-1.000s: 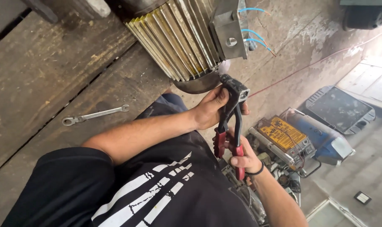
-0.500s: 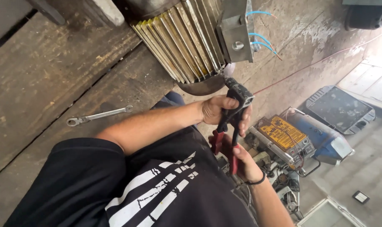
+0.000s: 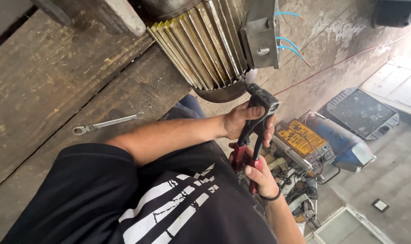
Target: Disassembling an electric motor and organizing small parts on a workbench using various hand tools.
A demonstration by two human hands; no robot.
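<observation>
- The person is gripping a large plier-like crimping tool in the middle of the frame, its black head pointing up at the lower rim of a ribbed motor at top centre.
- The left hand is wrapping its fingers closed around the tool's upper shank, just under the head.
- The right hand is closing its fingers on the red handles lower down, right of centre.
- The head could be slipping off whatever it is biting, judging by the steep angle and the two-handed squeeze; a sudden release might be driving knuckles into the motor's fins.
- The loose blue wires at upper right could be getting snagged if the tool swings up.
- What the tool's head is clamping is hard to make out, as the motor's rim is shadowing it.
- A wrench is lying on the wooden planks at left, well apart.
- A yellow-topped box is sitting just right of the hands.
</observation>
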